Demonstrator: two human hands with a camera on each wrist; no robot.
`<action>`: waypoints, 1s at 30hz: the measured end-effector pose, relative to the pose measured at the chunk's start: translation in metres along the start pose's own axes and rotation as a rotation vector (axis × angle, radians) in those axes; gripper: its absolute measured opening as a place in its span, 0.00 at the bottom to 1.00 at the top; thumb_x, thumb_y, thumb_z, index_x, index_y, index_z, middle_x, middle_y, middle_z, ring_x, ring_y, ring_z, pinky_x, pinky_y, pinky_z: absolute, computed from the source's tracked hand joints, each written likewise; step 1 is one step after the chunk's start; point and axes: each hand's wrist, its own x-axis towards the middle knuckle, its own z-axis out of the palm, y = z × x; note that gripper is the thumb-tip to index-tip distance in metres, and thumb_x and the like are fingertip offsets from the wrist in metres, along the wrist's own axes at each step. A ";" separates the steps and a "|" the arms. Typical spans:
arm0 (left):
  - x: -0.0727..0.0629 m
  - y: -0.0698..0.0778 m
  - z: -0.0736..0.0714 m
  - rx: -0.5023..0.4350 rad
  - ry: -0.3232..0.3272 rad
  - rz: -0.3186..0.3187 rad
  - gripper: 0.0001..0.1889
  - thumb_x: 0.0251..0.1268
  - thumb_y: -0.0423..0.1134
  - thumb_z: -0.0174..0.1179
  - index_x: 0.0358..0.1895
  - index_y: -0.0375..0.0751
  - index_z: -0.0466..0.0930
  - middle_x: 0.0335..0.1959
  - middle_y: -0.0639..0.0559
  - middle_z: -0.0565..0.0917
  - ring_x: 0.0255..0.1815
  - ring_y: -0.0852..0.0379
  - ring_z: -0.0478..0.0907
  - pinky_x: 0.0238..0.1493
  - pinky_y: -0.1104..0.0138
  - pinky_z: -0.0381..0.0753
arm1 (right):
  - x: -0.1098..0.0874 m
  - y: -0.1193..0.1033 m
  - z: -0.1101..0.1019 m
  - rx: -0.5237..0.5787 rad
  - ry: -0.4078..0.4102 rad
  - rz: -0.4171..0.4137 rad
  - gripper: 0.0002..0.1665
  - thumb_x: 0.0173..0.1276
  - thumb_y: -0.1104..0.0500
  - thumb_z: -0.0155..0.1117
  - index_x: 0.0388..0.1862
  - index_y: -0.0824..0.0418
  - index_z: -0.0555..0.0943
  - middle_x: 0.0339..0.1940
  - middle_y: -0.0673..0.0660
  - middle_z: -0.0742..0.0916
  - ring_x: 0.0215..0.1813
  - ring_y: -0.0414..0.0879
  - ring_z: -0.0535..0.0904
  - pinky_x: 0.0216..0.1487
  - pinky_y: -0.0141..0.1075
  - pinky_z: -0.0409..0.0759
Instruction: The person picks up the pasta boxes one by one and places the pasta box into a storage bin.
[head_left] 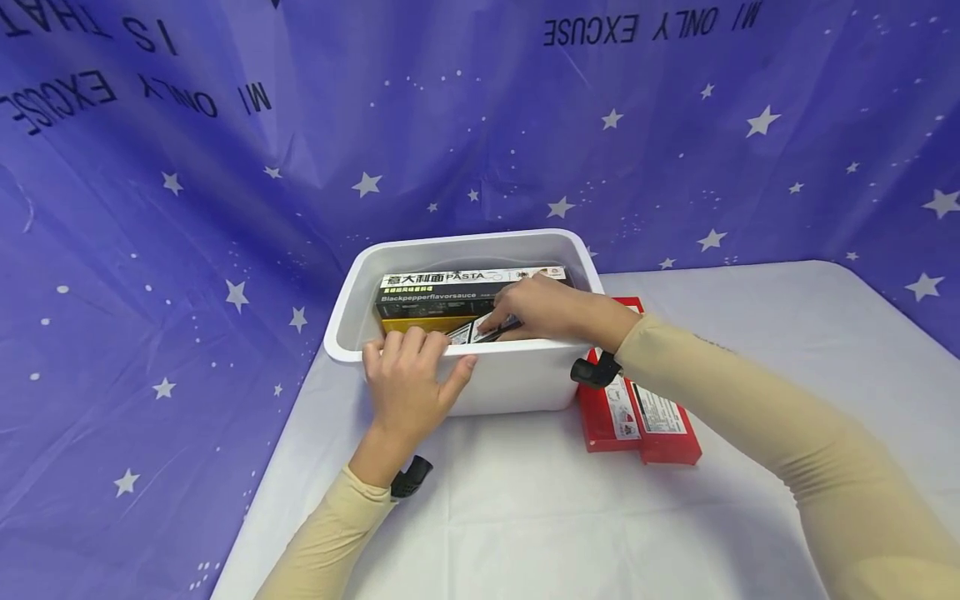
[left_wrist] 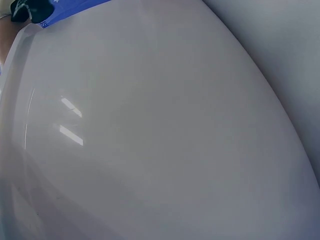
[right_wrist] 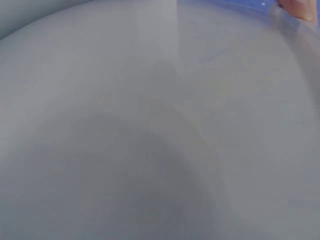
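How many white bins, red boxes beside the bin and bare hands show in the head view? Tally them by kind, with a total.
White plastic bin: 1
Red boxes, partly hidden: 2
Hands, left hand and right hand: 2
Total: 5

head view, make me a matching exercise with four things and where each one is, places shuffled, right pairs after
Things:
1. pasta box
2. left hand
3. red boxes
4. right hand

Places:
A. on the table, beside the bin
B. reaching down into the bin
C. in the bin, with words printed on it
D. over the bin's near rim

Right pairs: 1-C, 2-D, 3-A, 4-B
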 end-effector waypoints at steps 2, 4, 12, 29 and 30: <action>0.000 0.000 -0.001 -0.001 0.005 -0.001 0.35 0.74 0.70 0.39 0.34 0.43 0.82 0.29 0.44 0.81 0.32 0.41 0.76 0.42 0.48 0.64 | 0.000 0.001 0.003 0.007 0.015 0.001 0.18 0.68 0.52 0.71 0.57 0.47 0.88 0.47 0.50 0.91 0.51 0.44 0.87 0.52 0.44 0.83; 0.000 -0.001 -0.001 -0.004 0.009 -0.002 0.35 0.74 0.70 0.39 0.34 0.43 0.82 0.28 0.44 0.81 0.31 0.41 0.75 0.42 0.48 0.64 | 0.001 0.002 0.005 0.011 0.019 0.005 0.18 0.67 0.52 0.71 0.56 0.47 0.88 0.47 0.50 0.91 0.51 0.44 0.87 0.52 0.43 0.83; -0.004 -0.001 0.000 -0.017 0.022 0.002 0.34 0.75 0.69 0.40 0.34 0.42 0.81 0.28 0.43 0.81 0.31 0.41 0.75 0.42 0.48 0.64 | 0.002 0.001 0.009 0.037 0.005 0.027 0.18 0.64 0.53 0.74 0.54 0.48 0.89 0.46 0.51 0.91 0.51 0.46 0.87 0.55 0.44 0.83; -0.002 0.000 -0.001 -0.011 -0.009 -0.005 0.35 0.75 0.70 0.39 0.33 0.42 0.81 0.29 0.44 0.81 0.32 0.40 0.75 0.43 0.48 0.64 | 0.005 0.000 0.008 0.127 -0.173 0.232 0.29 0.63 0.70 0.68 0.60 0.46 0.85 0.61 0.52 0.88 0.64 0.48 0.83 0.63 0.44 0.81; -0.002 0.000 -0.001 -0.012 -0.008 -0.004 0.35 0.75 0.70 0.39 0.33 0.42 0.81 0.29 0.44 0.81 0.32 0.40 0.75 0.43 0.48 0.64 | 0.005 0.000 0.008 0.127 -0.175 0.232 0.29 0.63 0.69 0.68 0.61 0.46 0.85 0.61 0.52 0.88 0.64 0.48 0.83 0.63 0.45 0.81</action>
